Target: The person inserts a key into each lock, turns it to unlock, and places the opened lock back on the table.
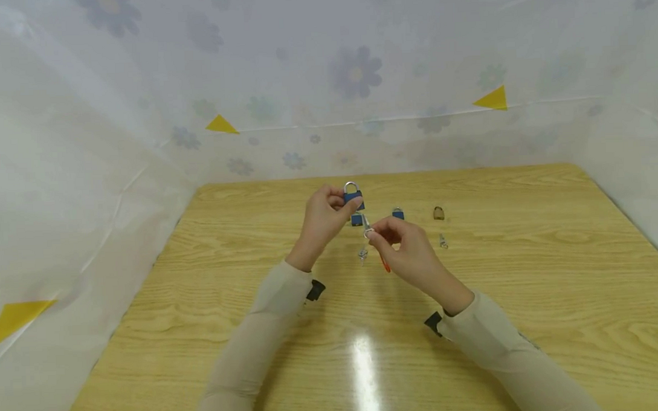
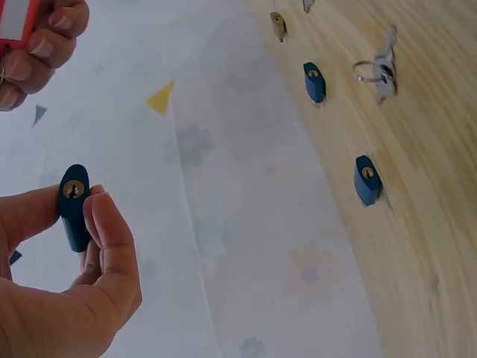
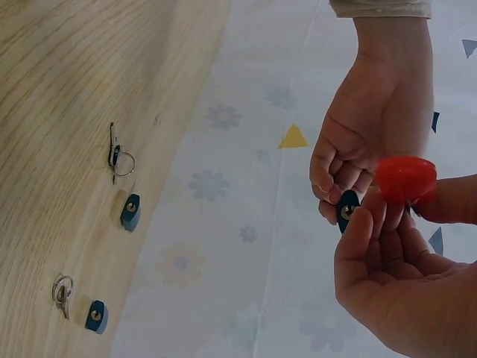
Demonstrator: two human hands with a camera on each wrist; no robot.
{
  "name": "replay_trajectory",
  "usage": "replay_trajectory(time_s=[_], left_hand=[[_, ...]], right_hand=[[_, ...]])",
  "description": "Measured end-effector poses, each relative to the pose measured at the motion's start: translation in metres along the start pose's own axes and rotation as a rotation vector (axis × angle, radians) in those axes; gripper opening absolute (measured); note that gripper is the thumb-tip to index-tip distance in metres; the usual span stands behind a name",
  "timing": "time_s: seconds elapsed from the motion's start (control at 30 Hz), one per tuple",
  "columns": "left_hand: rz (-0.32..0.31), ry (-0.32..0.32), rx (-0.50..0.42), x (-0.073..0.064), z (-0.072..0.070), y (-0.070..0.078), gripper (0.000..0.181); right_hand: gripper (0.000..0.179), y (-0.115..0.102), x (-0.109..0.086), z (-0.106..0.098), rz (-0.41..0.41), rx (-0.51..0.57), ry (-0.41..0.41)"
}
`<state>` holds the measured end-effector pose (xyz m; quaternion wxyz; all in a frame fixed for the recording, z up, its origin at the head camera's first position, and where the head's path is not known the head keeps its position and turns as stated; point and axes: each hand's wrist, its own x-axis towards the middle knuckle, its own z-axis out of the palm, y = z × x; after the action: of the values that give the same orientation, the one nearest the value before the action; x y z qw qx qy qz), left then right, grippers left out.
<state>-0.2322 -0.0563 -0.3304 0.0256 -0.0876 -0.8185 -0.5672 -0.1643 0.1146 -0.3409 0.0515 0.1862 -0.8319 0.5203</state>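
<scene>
Left wrist view: exposes the keyhole (image 2: pixel 73 189) in the base of the held padlock (image 2: pixel 77 227) — a detail out of sight in the head view, which presents the shackle (image 1: pixel 351 185) instead. The right wrist view shows the red tag (image 3: pixel 406 177) large, in front of the fingers; the head view renders it as a thin strip.

Position: the held padlock is raised above the table (image 1: pixel 201 294), pinched between thumb and fingers of the left hand (image 1: pixel 324 216). The right hand (image 1: pixel 409 248) grips a silver key (image 1: pixel 365 221) near its ring end, tip directed up toward the padlock — just below it in the head view. The left wrist view shows the right hand apart from the padlock. Two blue padlocks (image 2: pixel 314 82) and one brass-coloured padlock (image 1: pixel 439 214) rest on the table beyond the right hand.

Appearance: blue body, slim and rounded at the base; brass-coloured cylinder face with a dark slot; silver, U-shaped shackle, pointing upward.
</scene>
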Motion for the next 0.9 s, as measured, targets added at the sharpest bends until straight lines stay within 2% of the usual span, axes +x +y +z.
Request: replay_trajectory(time_s=[0.13, 0.47, 0.9], left_hand=[[-0.002, -0.015, -0.108, -0.004, 0.001, 0.005, 0.031], [-0.042, -0.017, -0.247, -0.012, 0.004, 0.013, 0.026], [-0.04, -0.034, -0.332, -0.02, 0.005, 0.018, 0.021]], right_hand=[[0.014, 0.001, 0.0, 0.001, -0.001, -0.001, 0.008], [0.014, 0.004, 0.0, 0.002, -0.005, 0.01, 0.013], [0.015, 0.002, 0.0, 0.001, -0.01, -0.007, 0.025]])
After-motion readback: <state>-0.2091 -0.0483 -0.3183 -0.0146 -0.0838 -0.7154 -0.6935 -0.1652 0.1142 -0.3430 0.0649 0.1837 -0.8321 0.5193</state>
